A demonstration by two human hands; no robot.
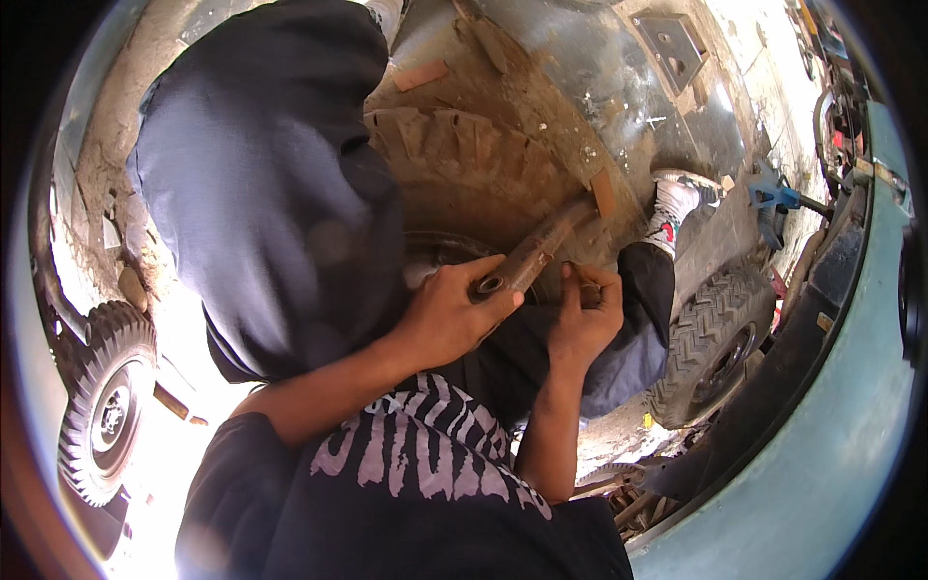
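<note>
My left hand (pixel 452 307) is wrapped around the near end of a rusty metal tube (pixel 541 246), whose round open mouth faces me. The tube slants away to the upper right, its far end beside a flat orange-brown piece (pixel 602 193). Just right of the tube, my right hand (pixel 588 314) has thumb and fingers drawn together in a pinch. Whatever sits between those fingertips is too small to name. Beneath the tube lies a large dusty tyre (pixel 464 145) between my legs.
A treaded tyre (pixel 710 338) stands at my right, near a pale teal panel (pixel 812 464). Farther off are a blue tool (pixel 773 198) and a square metal box (pixel 672 48). Another wheel (pixel 108 411) is at far left. An orange-brown strip (pixel 420 75) lies ahead.
</note>
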